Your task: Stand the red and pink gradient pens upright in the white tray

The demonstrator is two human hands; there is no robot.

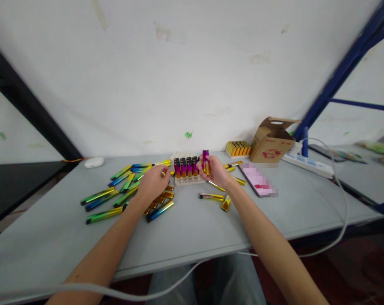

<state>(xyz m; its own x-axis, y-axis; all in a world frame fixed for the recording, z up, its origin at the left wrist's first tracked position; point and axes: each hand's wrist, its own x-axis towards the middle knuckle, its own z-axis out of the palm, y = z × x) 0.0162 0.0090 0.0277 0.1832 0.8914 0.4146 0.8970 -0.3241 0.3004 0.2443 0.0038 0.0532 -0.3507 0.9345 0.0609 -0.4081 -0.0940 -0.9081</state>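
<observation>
My right hand [215,170] grips a shiny purple-and-gold lighter [206,160] upright, just right of the tray. My left hand [154,182] has its fingers curled in, with a gold glint between them; what it holds, if anything, is unclear. Between the hands stands a pale tray [189,181], its back rows filled with upright purple-to-orange lighters [186,167] with dark tops; empty slots show along its front. Several green, blue and gold lighters [104,215] lie loose around my left hand. Under my right forearm lie a few gold lighters [212,197].
At the back right, a second tray of yellow-orange lighters [238,149] stands beside an open cardboard box [271,142]. A phone [257,180] lies right of my right arm. Farther right is a power strip [309,164] with a white cable. A white case [94,162] sits back left.
</observation>
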